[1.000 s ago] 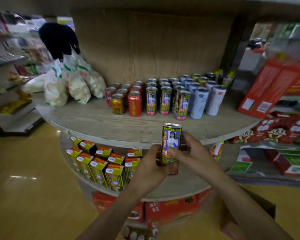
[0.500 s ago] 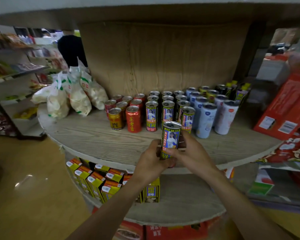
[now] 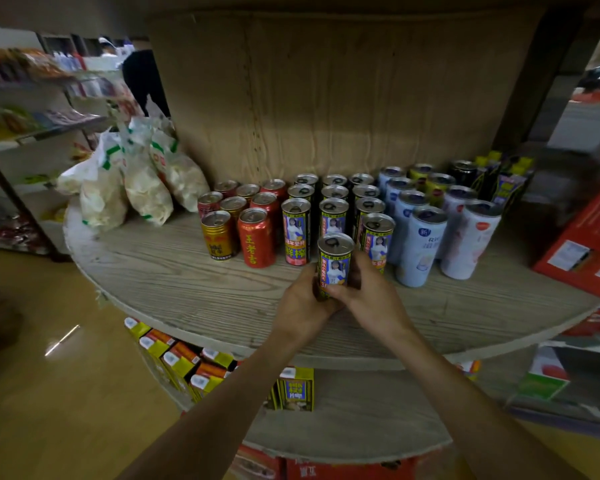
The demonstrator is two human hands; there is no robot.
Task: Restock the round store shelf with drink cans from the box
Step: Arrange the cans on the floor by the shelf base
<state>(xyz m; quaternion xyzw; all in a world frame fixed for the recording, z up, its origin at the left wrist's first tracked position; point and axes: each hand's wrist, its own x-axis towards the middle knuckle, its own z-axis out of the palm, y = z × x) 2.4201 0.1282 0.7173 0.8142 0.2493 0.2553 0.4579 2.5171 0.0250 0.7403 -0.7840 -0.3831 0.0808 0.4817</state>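
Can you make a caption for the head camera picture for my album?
Left hand and right hand grip a blue-and-yellow drink can upright before matching cans on the round wooden shelf.

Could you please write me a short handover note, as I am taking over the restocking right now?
Left hand and right hand both grip one blue-and-yellow can low down, upright, over the round shelf, before the middle column of matching cans. Touching the board or not: cannot tell.
Done: three columns of that drink stand there.
Left: set it down, let go, fetch more cans.
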